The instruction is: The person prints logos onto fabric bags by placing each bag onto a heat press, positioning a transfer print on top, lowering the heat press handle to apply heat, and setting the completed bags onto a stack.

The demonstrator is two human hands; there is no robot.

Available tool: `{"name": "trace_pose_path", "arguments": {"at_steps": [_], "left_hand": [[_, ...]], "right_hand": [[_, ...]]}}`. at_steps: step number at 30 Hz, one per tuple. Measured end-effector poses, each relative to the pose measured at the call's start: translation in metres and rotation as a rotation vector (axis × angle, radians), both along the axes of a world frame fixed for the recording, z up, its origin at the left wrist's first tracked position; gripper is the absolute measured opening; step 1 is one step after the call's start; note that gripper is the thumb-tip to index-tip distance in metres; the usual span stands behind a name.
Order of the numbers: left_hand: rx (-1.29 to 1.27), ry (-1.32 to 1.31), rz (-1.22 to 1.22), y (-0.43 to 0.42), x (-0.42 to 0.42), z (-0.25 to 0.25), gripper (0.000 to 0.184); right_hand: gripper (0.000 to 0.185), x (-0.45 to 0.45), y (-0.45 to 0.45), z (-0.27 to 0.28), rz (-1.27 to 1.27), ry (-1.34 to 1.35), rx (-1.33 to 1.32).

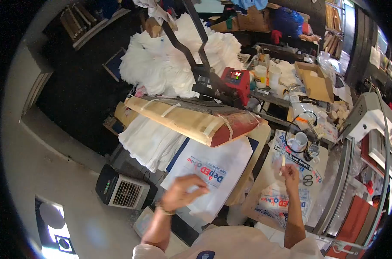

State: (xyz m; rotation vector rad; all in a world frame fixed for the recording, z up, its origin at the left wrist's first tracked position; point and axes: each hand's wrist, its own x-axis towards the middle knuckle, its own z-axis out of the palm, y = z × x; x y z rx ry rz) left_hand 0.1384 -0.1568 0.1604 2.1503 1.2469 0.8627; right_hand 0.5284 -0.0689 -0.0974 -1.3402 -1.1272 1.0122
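Note:
My left hand hovers over a white sheet printed with blue and red "DepED" lettering. Its fingers are loosely curved and a little blurred, with nothing visible in them. The sheet lies on a dark blue board, partly beneath the raised, tape-patched upper plate of a heat press. Over the table to the right, my right hand pinches a small pale strip, perhaps tape. Scissors lie just beside that hand, among printed sheets. A white mug stands farther back.
The press's red control box has a lit display. White cloth hangs below the plate, with a large white pile behind. A second press stands right; an air cooler is at left. A cardboard box sits at the back.

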Motion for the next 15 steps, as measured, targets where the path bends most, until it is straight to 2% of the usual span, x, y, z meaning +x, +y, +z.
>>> {"name": "trace_pose_path", "arguments": {"at_steps": [1,2,4,5,7,8,10,11,12,15], "left_hand": [[0.03,0.02,-0.031,0.002,0.015,-0.033,0.017],[-0.073,-0.043,-0.024,-0.002,0.032,-0.061,0.021],[-0.225,-0.162,0.011,-0.009,0.068,-0.091,0.042],[-0.146,-0.162,0.001,-0.009,0.085,-0.095,0.045],[-0.099,-0.1,0.036,-0.008,0.1,-0.109,0.045],[-0.052,-0.039,0.065,-0.008,0.103,-0.113,0.046],[-0.075,0.003,0.121,-0.01,0.103,-0.113,0.043],[-0.044,-0.025,0.152,-0.009,0.101,-0.112,0.042],[-0.015,-0.054,0.181,-0.009,0.097,-0.113,0.041],[0.068,-0.055,0.137,-0.004,0.085,-0.116,0.037]], "right_hand": [[0.016,-0.016,-0.013,0.025,0.097,0.165,-0.021],[0.012,-0.033,-0.023,0.041,0.19,0.329,-0.046],[0.015,-0.063,-0.041,0.044,0.356,0.627,-0.12],[0.015,-0.076,-0.049,0.052,0.361,0.629,-0.121],[0.023,-0.096,-0.062,0.067,0.508,0.985,-0.262],[0.023,-0.101,-0.063,0.069,0.51,0.984,-0.264],[0.031,-0.11,-0.062,0.073,0.549,1.172,-0.26],[0.036,-0.111,-0.062,0.084,0.476,1.127,-0.372],[0.036,-0.114,-0.06,0.087,0.47,1.131,-0.375],[0.037,-0.116,-0.062,0.081,0.407,1.194,-0.555]]}}
